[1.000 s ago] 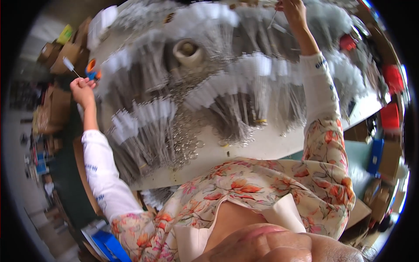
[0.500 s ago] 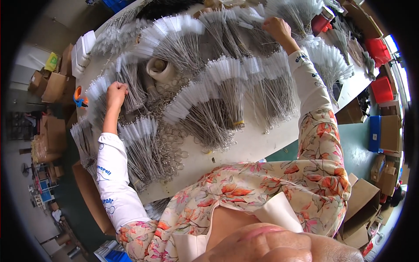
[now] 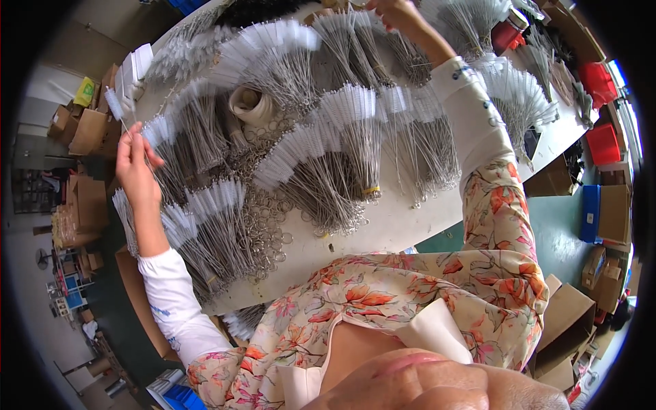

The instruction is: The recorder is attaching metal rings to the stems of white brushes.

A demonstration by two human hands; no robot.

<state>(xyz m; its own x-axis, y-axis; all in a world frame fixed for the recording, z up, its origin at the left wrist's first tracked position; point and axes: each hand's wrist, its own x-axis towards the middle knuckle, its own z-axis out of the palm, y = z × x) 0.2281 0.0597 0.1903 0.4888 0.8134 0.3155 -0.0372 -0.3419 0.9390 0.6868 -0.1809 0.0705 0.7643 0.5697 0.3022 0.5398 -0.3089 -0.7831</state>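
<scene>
At the table's left edge, my left hand (image 3: 140, 167) pinches a thin wire-handled bottle brush (image 3: 114, 104), its white bristle head sticking up past the fingers. Bundles of the same brushes lie just right of and below that hand. My right hand (image 3: 398, 14) is at the far side, above more brush bundles (image 3: 335, 41). Its fingers are curled, and I cannot make out whether anything is in them. In the middle lies a fanned bundle of brushes (image 3: 342, 137), beside a heap of metal rings (image 3: 270, 232).
A cream roll (image 3: 249, 107) stands among the bundles on the white table (image 3: 403, 229). White boxes (image 3: 130, 75) sit at its left corner, a dark red can (image 3: 509, 31) at the far right. Cartons (image 3: 89, 130) and red bins (image 3: 601, 143) flank the table.
My left hand has moved left and now raises a brush beside the table edge, covering the orange-and-blue tool there. My right hand has shifted left and farther away.
</scene>
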